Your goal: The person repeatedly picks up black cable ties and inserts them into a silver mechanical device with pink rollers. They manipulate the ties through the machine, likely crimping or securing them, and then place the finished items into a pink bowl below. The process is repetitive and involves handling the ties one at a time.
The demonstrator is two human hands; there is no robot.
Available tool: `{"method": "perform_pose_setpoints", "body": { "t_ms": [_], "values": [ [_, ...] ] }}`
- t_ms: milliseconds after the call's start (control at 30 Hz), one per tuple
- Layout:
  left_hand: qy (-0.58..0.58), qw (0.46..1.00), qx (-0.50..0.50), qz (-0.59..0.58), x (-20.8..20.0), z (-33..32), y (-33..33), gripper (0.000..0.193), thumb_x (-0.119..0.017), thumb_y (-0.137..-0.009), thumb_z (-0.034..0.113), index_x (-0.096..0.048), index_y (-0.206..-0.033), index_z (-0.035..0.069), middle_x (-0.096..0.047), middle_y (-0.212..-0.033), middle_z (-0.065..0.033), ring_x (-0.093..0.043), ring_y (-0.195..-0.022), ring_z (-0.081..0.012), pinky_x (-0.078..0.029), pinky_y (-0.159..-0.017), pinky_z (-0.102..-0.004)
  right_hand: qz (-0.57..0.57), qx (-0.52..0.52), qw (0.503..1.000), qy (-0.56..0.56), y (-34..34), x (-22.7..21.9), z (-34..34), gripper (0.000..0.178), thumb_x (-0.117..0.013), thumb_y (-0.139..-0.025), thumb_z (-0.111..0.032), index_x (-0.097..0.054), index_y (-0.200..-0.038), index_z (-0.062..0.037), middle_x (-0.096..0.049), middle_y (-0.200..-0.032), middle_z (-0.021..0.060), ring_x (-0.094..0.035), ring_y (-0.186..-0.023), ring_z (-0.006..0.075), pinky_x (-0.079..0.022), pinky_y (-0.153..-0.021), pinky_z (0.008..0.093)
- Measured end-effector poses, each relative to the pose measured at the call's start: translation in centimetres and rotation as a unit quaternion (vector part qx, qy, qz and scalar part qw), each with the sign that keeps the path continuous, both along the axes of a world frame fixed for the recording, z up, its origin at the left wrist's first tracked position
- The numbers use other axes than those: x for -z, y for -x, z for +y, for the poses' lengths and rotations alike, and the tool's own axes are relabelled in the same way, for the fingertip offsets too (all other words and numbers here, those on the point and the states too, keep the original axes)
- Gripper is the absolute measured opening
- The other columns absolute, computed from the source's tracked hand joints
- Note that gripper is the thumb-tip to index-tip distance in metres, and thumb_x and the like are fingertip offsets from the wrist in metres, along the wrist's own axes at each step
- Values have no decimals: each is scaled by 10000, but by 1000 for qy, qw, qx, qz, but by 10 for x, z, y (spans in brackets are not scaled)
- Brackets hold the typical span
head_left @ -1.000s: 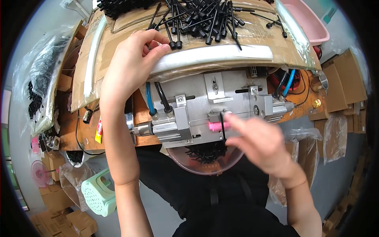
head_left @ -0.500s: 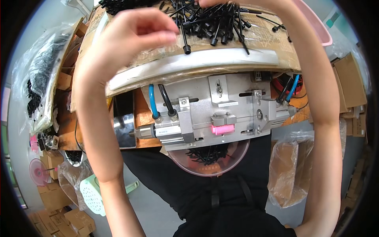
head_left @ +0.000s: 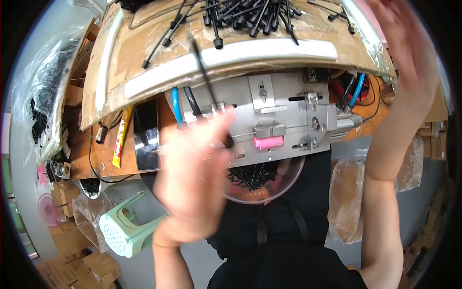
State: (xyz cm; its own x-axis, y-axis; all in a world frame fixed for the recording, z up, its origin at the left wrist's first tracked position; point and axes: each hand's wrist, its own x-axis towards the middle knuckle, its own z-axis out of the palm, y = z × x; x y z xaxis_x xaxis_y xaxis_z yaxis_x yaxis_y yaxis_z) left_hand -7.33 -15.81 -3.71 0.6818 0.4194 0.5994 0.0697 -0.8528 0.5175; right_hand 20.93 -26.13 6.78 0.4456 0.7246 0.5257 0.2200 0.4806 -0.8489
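Note:
My left hand (head_left: 195,176), smeared by motion, is closed on a thin black plastic rod (head_left: 206,77) with a thick capped end near the fingertips. It passes in front of the left side of a metal clamping fixture (head_left: 288,106). A pink cylindrical piece (head_left: 268,142) sits under a small metal block at the fixture's middle. Far to the right, my right hand (head_left: 411,48) reaches up past the edge of the cardboard; its fingers look stretched out, and I see nothing in them. Several black capped rods (head_left: 257,19) lie heaped on the cardboard-covered surface (head_left: 159,77).
Below the fixture, a pinkish translucent bowl (head_left: 288,185) holds black pieces. Blue air hoses (head_left: 177,106) run to the fixture. A dark glossy flat panel (head_left: 147,135) and a yellow packet (head_left: 122,137) lie left. On the floor stands a green stool (head_left: 127,231).
My left hand has come down from the cardboard toward the fixture, now with a black rod in it. My right hand has moved from the heap out to the far right.

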Motion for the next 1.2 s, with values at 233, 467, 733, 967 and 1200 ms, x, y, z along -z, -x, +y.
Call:
{"method": "perform_pose_setpoints", "body": {
  "t_ms": [233, 467, 733, 967, 1200],
  "values": [
    [-96, 971, -6, 217, 67, -81, -9, 680, -603, -732, -40, -413, -1378, -128, -489, -912, -94, -511, -833, -205, -473, -795, -304, -81, 52, 993, 63, 11, 53, -88, 390, -478, -1040, -267, -515, -1322, -1, -636, -1112, 153, -576, -883, 150, -449, -720, 232],
    [-125, 958, -7, 259, 67, -79, -16, 715, -597, -754, -31, -347, -1417, -131, -493, -940, -100, -505, -842, -212, -474, -821, -298, -195, 162, 967, 20, 74, 67, -77, 348, -551, -999, -177, -526, -1292, 9, -628, -1098, 179, -574, -836, 159, -434, -675, 221],
    [-42, 961, 44, 269, 44, -66, -6, 712, -598, -773, -22, -342, -1431, -109, -505, -971, -117, -509, -893, -246, -475, -842, -317, -294, 194, 922, 158, 148, 156, -86, 637, -743, -708, 140, -533, -1307, 89, -662, -954, 147, -639, -728, 180, -541, -658, 293],
    [-189, 969, -154, 49, -15, 115, -18, 239, -558, -922, 29, -661, -1131, 82, -592, -933, -81, -577, -848, -201, -465, -807, -331, -316, 138, 920, 184, 162, 200, -71, 689, -749, -725, 73, -487, -1362, 75, -540, -717, 99, -511, -590, 216, -453, -576, 349],
    [19, 979, -14, 204, -45, 135, -7, 226, -609, -859, -12, -671, -1070, 39, -653, -919, -83, -606, -865, -194, -471, -806, -293, -312, 108, 914, 238, 158, 192, -71, 685, -770, -741, -9, -494, -1365, 50, -587, -777, 115, -553, -636, 228, -478, -603, 352]
  ]
}}
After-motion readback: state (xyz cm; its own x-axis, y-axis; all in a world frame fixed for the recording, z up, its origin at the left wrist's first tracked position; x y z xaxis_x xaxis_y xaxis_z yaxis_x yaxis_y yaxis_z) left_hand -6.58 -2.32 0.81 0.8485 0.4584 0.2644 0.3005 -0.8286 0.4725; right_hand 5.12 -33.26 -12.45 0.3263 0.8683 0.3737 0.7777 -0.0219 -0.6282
